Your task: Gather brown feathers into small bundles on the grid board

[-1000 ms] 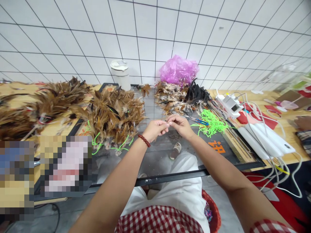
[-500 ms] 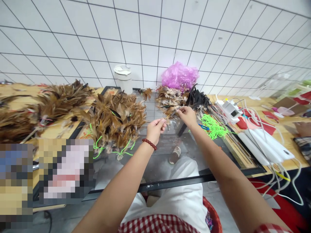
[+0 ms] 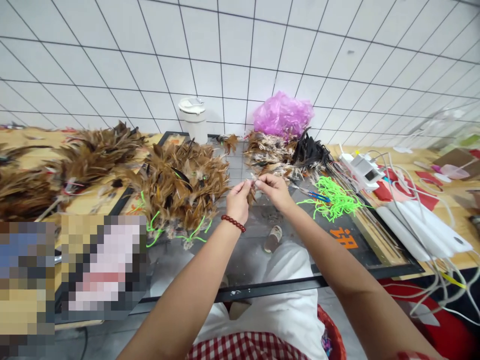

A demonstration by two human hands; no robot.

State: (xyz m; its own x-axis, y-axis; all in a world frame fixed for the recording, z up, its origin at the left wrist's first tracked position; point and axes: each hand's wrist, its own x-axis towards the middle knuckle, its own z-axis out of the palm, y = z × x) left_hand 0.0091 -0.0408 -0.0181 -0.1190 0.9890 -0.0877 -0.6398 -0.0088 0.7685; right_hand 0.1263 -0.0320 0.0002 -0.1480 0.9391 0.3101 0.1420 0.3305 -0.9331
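My left hand, a dark red bead bracelet at its wrist, pinches small brown feathers that hang below its fingertips. My right hand meets it there, thumb and finger pressed together at the pale quill ends; a whitish tip shows between them. Exactly what the right fingers grip is too small to make out. Left of my hands lies a pile of brown feathers with bright green cords at its near edge. Beyond my right hand are mixed pale feathers and black feathers.
Green cord lies beside a blue-handled tool on the right. A lidded white cup and pink plastic bag stand along the tiled wall. A white power strip and cables crowd the right. More feathers lie far left.
My right hand has come from the pale feather pile toward the left, and its fingertips now meet those of my left hand. The left hand stays nearly in place.
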